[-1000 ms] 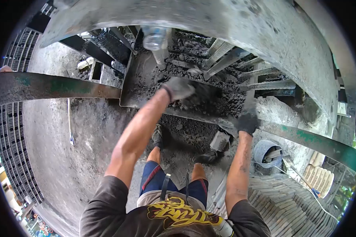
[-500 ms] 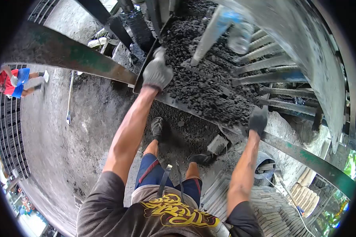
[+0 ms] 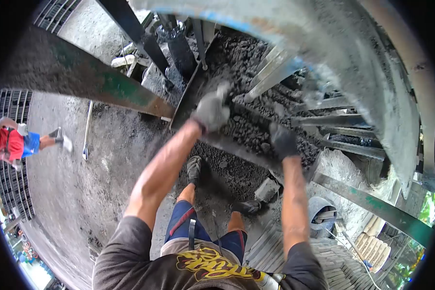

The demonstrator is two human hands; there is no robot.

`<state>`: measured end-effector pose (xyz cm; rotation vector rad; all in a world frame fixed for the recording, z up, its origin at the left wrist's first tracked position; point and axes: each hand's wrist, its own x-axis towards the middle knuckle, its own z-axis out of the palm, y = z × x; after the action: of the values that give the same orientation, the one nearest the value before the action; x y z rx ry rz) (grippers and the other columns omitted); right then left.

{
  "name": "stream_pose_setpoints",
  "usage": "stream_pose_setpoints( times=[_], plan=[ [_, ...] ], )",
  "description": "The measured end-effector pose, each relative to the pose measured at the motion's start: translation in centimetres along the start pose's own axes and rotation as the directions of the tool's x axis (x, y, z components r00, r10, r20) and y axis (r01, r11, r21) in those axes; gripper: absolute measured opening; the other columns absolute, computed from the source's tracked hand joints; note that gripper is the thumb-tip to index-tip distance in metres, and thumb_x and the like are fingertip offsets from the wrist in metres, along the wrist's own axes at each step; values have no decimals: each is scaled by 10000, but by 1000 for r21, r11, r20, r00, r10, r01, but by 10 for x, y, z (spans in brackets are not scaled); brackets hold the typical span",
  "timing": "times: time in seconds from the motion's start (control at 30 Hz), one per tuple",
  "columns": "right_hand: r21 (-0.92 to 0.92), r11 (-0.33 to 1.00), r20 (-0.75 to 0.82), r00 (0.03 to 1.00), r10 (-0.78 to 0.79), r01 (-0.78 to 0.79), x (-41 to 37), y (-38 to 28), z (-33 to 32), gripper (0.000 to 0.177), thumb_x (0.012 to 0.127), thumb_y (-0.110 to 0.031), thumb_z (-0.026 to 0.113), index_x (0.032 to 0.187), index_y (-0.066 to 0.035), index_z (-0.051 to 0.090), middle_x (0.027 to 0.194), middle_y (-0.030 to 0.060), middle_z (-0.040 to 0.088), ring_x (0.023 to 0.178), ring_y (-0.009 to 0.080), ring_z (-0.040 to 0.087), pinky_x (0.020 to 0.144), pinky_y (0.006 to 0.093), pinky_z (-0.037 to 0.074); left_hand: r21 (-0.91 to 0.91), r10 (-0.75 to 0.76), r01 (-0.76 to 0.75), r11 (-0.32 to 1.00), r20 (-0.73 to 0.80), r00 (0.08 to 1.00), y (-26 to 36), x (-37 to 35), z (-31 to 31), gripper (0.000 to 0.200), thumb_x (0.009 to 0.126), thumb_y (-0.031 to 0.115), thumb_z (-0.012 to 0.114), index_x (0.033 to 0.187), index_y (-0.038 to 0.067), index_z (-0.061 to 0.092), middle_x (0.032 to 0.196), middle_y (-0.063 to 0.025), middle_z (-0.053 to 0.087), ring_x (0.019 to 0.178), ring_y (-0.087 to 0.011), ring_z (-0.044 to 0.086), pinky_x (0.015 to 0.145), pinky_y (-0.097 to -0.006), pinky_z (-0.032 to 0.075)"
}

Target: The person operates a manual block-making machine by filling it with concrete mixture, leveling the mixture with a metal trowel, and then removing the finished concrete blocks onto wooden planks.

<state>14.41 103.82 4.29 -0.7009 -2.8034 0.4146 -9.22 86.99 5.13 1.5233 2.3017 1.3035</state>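
Observation:
My left hand (image 3: 212, 112), in a light grey glove, is closed at the left part of a metal tray (image 3: 187, 94) of dark, crumbly material (image 3: 249, 133). Motion blurs its fingers. My right hand (image 3: 283, 141), in a dark glove, is closed over the right part of the same material. A dark straight edge runs through the material between both hands; what each hand grips is largely hidden. Above the tray, a pale bar (image 3: 270, 77) slants down from a large curved, worn drum (image 3: 343, 63).
A green-brown beam (image 3: 106, 79) crosses at upper left, and a green rail (image 3: 377, 205) at lower right. A bucket (image 3: 321, 212) and stacked slats (image 3: 343, 251) lie at lower right. Another person (image 3: 14, 143) in red is at far left, near a long-handled tool (image 3: 87, 130).
My left hand has moved right and down, and my right hand has moved left, so they are closer together. The drum and its bars have turned. The other person has shifted.

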Motion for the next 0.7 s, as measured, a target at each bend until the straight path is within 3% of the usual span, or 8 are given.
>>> stream_pose_setpoints(
  times=[0.07, 0.1, 0.23, 0.33, 0.43, 0.47, 0.57, 0.7],
  plan=[
    [265, 940, -148, 954, 261, -216, -33, -61, 8, 371, 1000, -249, 445, 1220, 23, 567, 932, 248, 659, 890, 363, 650, 758, 440, 537, -59, -390, 438, 897, 359, 848, 43, -34, -6, 698, 751, 23, 514, 1425, -59, 351, 1131, -314, 616, 1045, -441, 620, 946, -463, 502],
    [348, 897, -182, 919, 350, -273, -25, -77, 12, 365, 993, -265, 463, 1185, 21, 585, 971, 264, 657, 955, 395, 636, 818, 468, 521, -64, -257, 263, 963, 97, 962, 43, -62, 21, 702, 751, 30, 522, 1425, -53, 343, 1007, -321, 637, 989, -453, 624, 878, -480, 521],
    [264, 913, 3, 947, 321, -310, 65, -61, 28, 420, 980, -296, 487, 1242, 25, 553, 1141, 270, 622, 1086, 418, 604, 924, 463, 489, -423, -319, 298, 856, 21, 948, 51, 14, 19, 593, 771, 6, 563, 1350, -23, 438, 912, -245, 650, 868, -341, 671, 776, -352, 529],
    [169, 961, -67, 970, 233, -219, 90, -1, 24, 441, 968, -288, 504, 1275, 26, 532, 1165, 264, 620, 1087, 417, 604, 916, 447, 492, -29, -322, 321, 946, -10, 947, 21, 56, 9, 398, 830, 58, 568, 1219, -4, 514, 924, -197, 662, 846, -314, 672, 761, -374, 533],
    [189, 938, -302, 892, 336, -290, -17, 18, -8, 468, 955, -280, 521, 1308, 27, 512, 1189, 257, 618, 1088, 416, 605, 907, 431, 495, -295, -407, 345, 891, -183, 895, -1, 14, 2, 297, 872, 93, 542, 1158, 13, 542, 897, -216, 669, 839, -338, 683, 727, -431, 535],
    [229, 905, -394, 816, 423, -359, -64, 15, -18, 478, 951, -277, 527, 1320, 27, 506, 1197, 255, 617, 1089, 416, 605, 904, 425, 496, -32, -377, 376, 926, -109, 920, -12, 13, -4, 351, 868, 101, 555, 1204, 13, 503, 934, -223, 673, 846, -351, 683, 733, -445, 534],
    [260, 761, -240, 724, 647, -594, -151, 0, -44, 463, 948, -240, 496, 1310, 49, 497, 1228, 278, 592, 1075, 445, 596, 898, 420, 495, 474, -159, 76, 878, 138, 978, -74, 37, 19, 367, 858, 139, 587, 1186, -16, 535, 970, -205, 684, 896, -399, 663, 814, -439, 522],
    [143, 831, -320, 769, 553, -538, -188, -17, -57, 455, 947, -222, 487, 1306, 57, 491, 1187, 314, 594, 1033, 463, 602, 860, 460, 502, 169, 176, -209, 963, 189, 966, -41, 45, 10, 223, 838, 180, 621, 989, 22, 663, 1020, -182, 689, 1022, -340, 625, 915, -401, 473]
  ],
)
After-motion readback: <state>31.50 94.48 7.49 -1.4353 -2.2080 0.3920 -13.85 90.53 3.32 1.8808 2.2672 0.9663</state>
